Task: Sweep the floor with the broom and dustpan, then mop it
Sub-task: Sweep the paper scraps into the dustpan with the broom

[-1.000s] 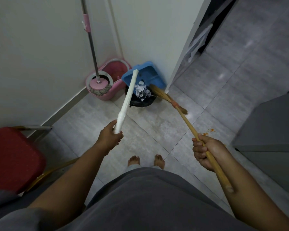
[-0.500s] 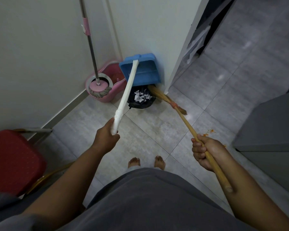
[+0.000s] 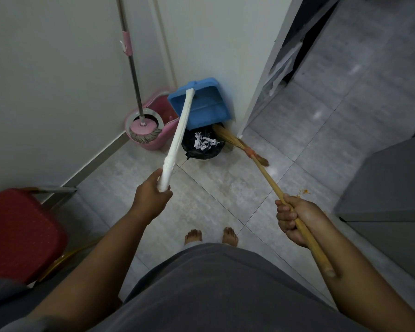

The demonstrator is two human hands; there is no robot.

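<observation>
A red padded chair (image 3: 22, 233) sits far left. The mop (image 3: 143, 131), its metal pole upright, stands in a round pink bucket (image 3: 151, 146) by the wall. The left hand (image 3: 151, 200) has its grip closed round the white ribbed plastic handle of the blue dustpan (image 3: 206, 109), which is tipped above a black-bagged bin (image 3: 203, 152) holding crumpled paper. The right hand (image 3: 295, 219) has its grip wrapped round the smooth wooden stick of the broom (image 3: 268, 180), straw bristles beside the bin.

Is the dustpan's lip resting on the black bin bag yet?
Cannot tell. In the head view the blue dustpan overlaps the far rim of the black bin bag; neither contact nor gap shows.
</observation>
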